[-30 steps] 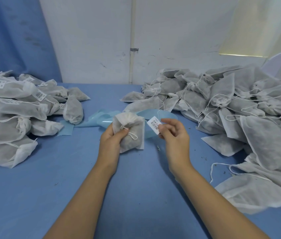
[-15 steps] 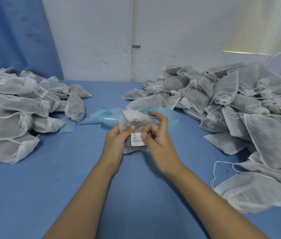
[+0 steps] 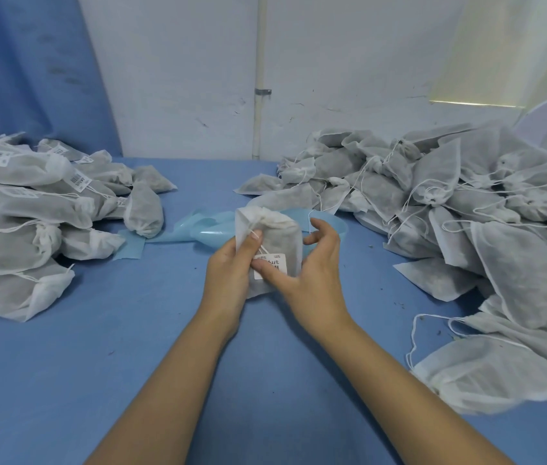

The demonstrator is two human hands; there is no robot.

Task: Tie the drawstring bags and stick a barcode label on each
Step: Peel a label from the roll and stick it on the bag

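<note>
The label, which a second ago was pinched in the right hand's fingertips just right of the bag, now lies flat on the bag's near face, low down. The right thumb presses straight across it. The other right fingers arch loosely past the bag's right edge. Whether they touch the cloth behind is hard to make out.

The left hand grips the bag from its left side, with the thumb laid on the front just under the gathered neck and the fingers wrapped behind. The bag stands upright between the two hands, held above the middle of the table, with its white string hanging down the front.

Just beyond the hands a pale blue backing strip lies curled on the table. At the far left sits a pile of labelled bags, tied shut and stacked on their sides. On the right, a larger heap of unlabelled bags runs from far to near, with loose strings trailing out. Behind it all is a white wall with a thin pipe running up it, and a blue curtain hangs at the left.
</note>
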